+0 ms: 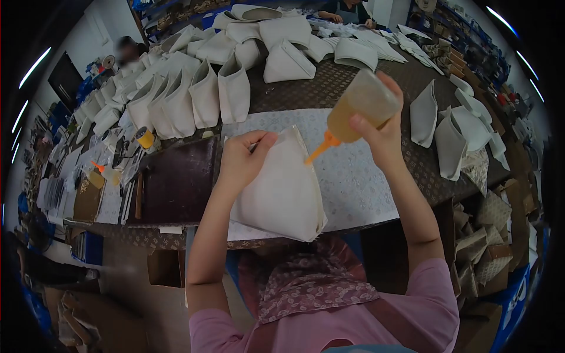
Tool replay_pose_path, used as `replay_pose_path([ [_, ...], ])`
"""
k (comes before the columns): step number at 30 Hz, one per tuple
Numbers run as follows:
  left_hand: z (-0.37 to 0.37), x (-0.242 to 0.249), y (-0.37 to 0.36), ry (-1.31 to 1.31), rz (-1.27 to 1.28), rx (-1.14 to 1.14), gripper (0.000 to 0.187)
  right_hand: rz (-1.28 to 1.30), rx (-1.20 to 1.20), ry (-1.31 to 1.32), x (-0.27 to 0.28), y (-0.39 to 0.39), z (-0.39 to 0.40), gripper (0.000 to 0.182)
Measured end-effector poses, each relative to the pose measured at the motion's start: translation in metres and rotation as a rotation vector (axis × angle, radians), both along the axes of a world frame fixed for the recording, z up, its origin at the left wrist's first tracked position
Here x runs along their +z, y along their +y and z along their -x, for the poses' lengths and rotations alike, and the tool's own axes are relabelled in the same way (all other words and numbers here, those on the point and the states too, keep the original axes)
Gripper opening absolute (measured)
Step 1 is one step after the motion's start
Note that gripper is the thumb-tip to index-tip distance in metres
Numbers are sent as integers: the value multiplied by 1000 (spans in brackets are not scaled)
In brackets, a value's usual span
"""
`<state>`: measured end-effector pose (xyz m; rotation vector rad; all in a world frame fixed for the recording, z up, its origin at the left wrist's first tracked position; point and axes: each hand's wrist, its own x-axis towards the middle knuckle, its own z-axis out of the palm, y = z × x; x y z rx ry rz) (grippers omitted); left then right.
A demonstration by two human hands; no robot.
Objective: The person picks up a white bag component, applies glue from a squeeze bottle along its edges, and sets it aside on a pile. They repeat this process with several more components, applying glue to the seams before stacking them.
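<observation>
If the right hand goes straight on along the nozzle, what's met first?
Likely the white piece: the nozzle tip appears at its edge, though I can't tell whether they touch.

Dim, cool light. Strip lights glare white at both sides — wide lens bends the room, corners fall to black. Deep shadow under my bench. My right grip reads fairly clear; person at far left — smeared to a blur.

Behind the fingers, the arms are bare up to short pink sleeves; farther back, a dusty-red apron carries a pale leaf print and plain brownish-red straps.
</observation>
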<state>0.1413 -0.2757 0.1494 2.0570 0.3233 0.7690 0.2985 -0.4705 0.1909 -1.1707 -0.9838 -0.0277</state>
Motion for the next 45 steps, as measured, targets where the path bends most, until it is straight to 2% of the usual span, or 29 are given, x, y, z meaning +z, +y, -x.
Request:
replay_pose_path([
  [2, -6, -3, -1, -21, 3, -12, 25, 67, 102, 73, -21, -20, 3, 87],
  [5, -23, -8, 3, -43, 47, -6, 28, 175, 131, 159, -47, -49, 4, 84],
  [6, -28, -11, 7, -51, 72, 9, 29, 81, 115, 302, -60, -57, -6, 81],
  [9, -56, -19, 29, -247, 567, 188, 33, -271, 46, 656, -69, -86, -38, 69],
  [10, -53, -8, 31, -196, 700, 200, 37, -306, -56, 616, -67, -92, -43, 67],
  [12, -59, -31, 56, -206, 963, 228, 40, -365, -213, 534, -74, -101, -52, 64],
  [13, -63, -44, 67, -209, 1091, 232, 41, -364, -189, 544, -81, -106, -54, 64],
  [16, -53, -87, 53, -309, 1249, 297, 49, -352, -196, 589, -108, -121, -57, 62],
  [18, -36, -107, 29, -474, 1246, 115, 54, -303, -258, 651, -121, -120, -54, 60],
  [20, -28, -102, -16, -575, 1313, -77, 55, -353, -291, 725, -127, -116, -48, 58],
  [22, -29, -125, -45, -499, 1406, -363, 53, -395, -291, 733, -135, -112, -49, 58],
  [25, -39, -161, -76, -283, 1483, -390, 48, -350, -331, 760, -150, -104, -59, 69],
  [28, -49, -173, -82, -195, 1516, -198, 44, -331, -339, 760, -157, -93, -68, 77],
  [32, -37, -181, -88, -131, 1316, -200, 45, -281, -333, 701, -157, -82, -81, 84],
  [34, -29, -179, -95, -73, 1182, -198, 46, -268, -315, 693, -155, -76, -83, 85],
  [37, -22, -167, -106, -11, 1234, -131, 48, -228, -309, 663, -161, -69, -87, 86],
  [45, -21, -164, -103, 29, 1284, -144, 58, -83, -359, 550, -167, -60, -75, 87],
])
